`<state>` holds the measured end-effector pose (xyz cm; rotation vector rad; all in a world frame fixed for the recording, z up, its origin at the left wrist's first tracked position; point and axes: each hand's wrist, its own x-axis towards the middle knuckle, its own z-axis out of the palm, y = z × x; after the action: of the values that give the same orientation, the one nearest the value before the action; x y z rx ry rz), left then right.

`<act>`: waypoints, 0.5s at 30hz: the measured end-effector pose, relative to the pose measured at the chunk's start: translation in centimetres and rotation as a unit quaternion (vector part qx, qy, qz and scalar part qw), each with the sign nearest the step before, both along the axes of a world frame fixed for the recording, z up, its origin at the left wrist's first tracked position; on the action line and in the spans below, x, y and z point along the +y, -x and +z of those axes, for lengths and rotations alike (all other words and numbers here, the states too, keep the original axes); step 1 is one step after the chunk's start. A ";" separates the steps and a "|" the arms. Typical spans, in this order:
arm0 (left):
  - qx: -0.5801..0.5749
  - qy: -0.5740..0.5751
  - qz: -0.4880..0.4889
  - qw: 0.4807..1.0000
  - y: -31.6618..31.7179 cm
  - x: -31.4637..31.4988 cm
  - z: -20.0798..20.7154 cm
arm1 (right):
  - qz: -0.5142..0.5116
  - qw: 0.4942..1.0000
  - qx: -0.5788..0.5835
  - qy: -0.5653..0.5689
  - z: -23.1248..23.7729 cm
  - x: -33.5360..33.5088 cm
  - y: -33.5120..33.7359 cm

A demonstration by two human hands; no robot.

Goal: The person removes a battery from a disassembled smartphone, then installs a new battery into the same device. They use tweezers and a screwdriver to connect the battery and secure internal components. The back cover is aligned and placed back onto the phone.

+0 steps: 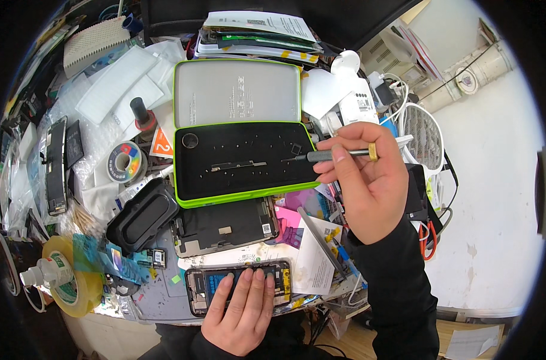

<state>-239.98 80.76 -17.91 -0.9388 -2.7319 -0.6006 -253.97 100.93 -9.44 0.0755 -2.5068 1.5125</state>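
My left hand (242, 306) lies with its fingers stretched flat across an opened phone (195, 287) at the near edge of the bench. The phone's inside faces up, showing a dark battery and yellow tape at its right. In my right hand (372, 180) is a small screwdriver (321, 156) with a grey grip and a gold-coloured end cap. Its thin tip points left, over the black bed of a green-rimmed case (225, 191); whether it touches the bed I cannot tell. Several tiny screws, a long thin metal part (240, 165) and a round ring (190, 140) lie on that bed.
The case's grey lid (237, 93) stands open at the back. Between case and phone lies a detached phone screen (225, 227). Left are a black tray (142, 216), a solder spool (126, 162) and a tape roll (84, 294). A white bottle (356, 105) stands back right.
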 end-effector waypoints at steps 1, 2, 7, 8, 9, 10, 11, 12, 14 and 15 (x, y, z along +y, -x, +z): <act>0.000 -0.001 0.000 1.000 0.0 0.0 0.0 | -0.001 1.000 -0.001 0.002 0.0 0.0 0.0; 0.001 -0.003 0.000 1.000 0.0 0.0 -0.1 | -0.002 1.000 -0.002 0.003 0.1 0.0 -0.1; 0.003 -0.010 0.001 1.000 0.0 0.2 -0.1 | -0.006 1.000 0.000 0.011 0.4 0.1 -0.2; 0.004 -0.010 0.001 1.000 0.0 0.2 -0.1 | -0.006 1.000 0.003 0.017 0.5 0.2 -0.3; 0.004 -0.009 0.000 1.000 0.0 0.2 0.0 | -0.007 1.000 0.004 0.024 0.6 0.2 -0.4; 0.001 -0.007 0.000 1.000 0.0 0.2 0.1 | -0.011 0.999 0.002 0.032 0.8 0.3 -0.5; -0.003 -0.005 0.000 1.000 0.1 0.2 0.2 | -0.014 0.999 -0.001 0.041 1.0 0.3 -0.8; -0.008 -0.003 -0.001 1.000 0.0 0.1 0.3 | -0.018 0.999 -0.005 0.048 1.3 0.3 -1.1; 0.001 -0.007 0.007 1.000 0.3 0.1 0.3 | -0.014 0.999 0.019 0.042 1.8 0.0 -2.1; 0.000 -0.007 0.009 1.000 0.1 0.2 0.1 | -0.011 0.999 0.035 0.033 1.9 0.0 -3.1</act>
<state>-240.08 80.91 -17.78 -0.9106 -2.7292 -0.6165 -250.90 100.97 -7.58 0.0894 -2.3941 1.5534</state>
